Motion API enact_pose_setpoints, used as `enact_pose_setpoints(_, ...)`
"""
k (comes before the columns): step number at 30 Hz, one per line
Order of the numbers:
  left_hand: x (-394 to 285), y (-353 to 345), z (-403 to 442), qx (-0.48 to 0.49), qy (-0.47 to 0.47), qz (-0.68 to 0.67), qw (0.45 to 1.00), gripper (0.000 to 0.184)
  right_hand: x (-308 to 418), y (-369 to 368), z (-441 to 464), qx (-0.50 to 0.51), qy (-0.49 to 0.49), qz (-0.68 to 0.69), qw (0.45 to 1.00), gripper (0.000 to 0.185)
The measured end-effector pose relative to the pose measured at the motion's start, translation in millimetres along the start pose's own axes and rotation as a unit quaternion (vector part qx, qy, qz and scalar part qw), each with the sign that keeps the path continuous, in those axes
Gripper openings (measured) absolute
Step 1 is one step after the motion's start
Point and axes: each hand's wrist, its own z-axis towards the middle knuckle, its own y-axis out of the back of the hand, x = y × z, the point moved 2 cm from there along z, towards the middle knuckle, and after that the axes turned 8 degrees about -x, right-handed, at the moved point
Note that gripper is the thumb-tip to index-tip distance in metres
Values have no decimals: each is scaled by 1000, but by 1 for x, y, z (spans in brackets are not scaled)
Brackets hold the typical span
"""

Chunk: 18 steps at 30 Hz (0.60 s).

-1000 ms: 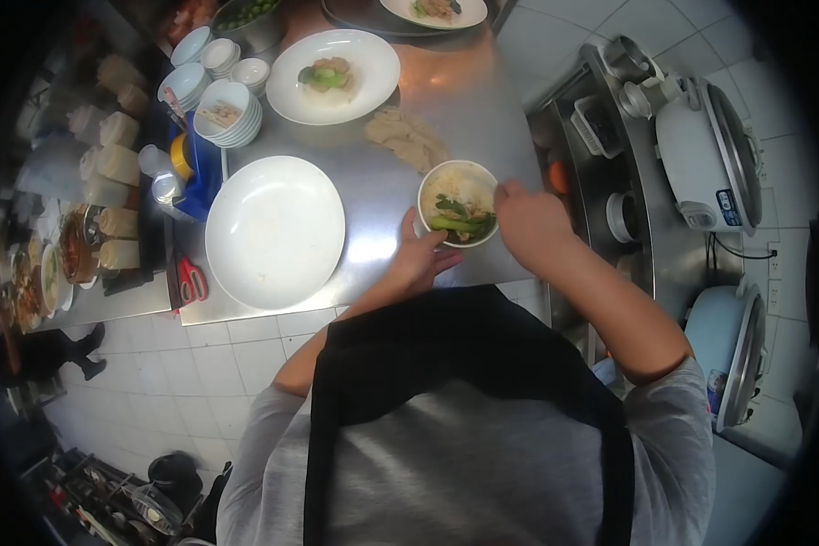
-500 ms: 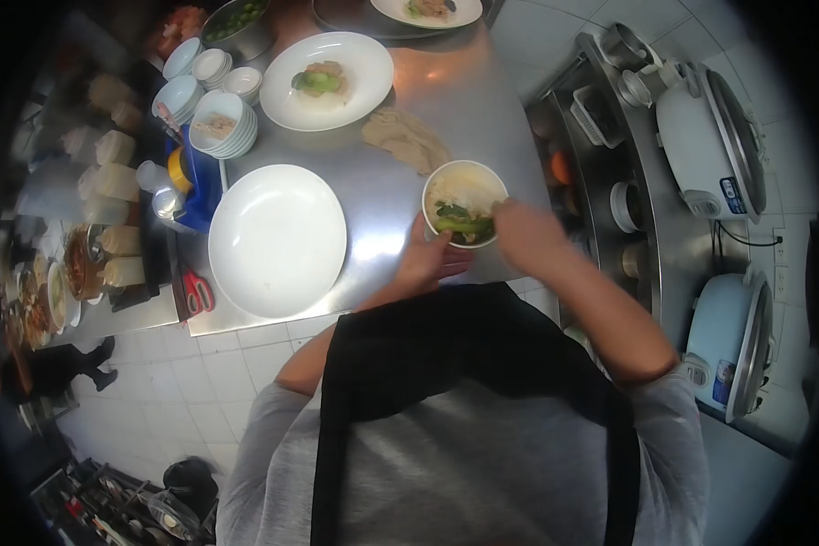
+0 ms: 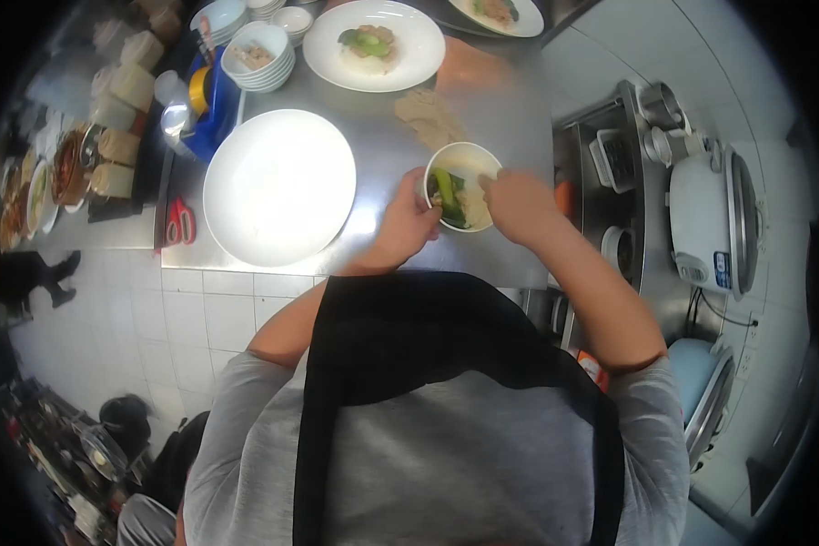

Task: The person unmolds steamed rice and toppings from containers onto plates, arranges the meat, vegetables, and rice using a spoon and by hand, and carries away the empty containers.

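Here, at the right of the grey steel table [image 3: 369,196], a round white bowl [image 3: 471,157] faces mouth-up, its circular rim giving no clear long axis; the bare left hand [image 3: 408,218] cups its left side, thumb at the edge; the bare right hand [image 3: 521,207], curled narrow, overlaps its right rim; those right fingertips are hidden, so I cannot tell what, if anything, they grip.
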Motion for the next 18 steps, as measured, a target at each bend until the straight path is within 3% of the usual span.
enact_pose_setpoints(3, -10, 10, 23, 32, -49, 132, 990, 55, -14, 9, 1, 24, 15, -11, 1000, 26)
enact_pose_setpoints(8, -13, 12, 27, 8, -78, 184, 980, 60, 0, 40, 9, 19, 39, -60, 997, 26)
enact_pose_setpoints(11, -15, 13, 31, 29, -96, 194, 976, 57, -3, 4, 20, 46, 76, -80, 993, 27)
enact_pose_setpoints(14, -11, 15, 52, -44, -289, 223, 930, 55, -19, 28, 14, 26, 52, -31, 998, 28)
enact_pose_setpoints(17, -1, 10, 22, -104, -150, 162, 970, 51, 2, 66, 3, 26, 54, -65, 996, 27)
enact_pose_setpoints(18, -2, 6, 8, -82, -88, 124, 985, 50, 6, 69, 2, 25, 63, -73, 995, 27)
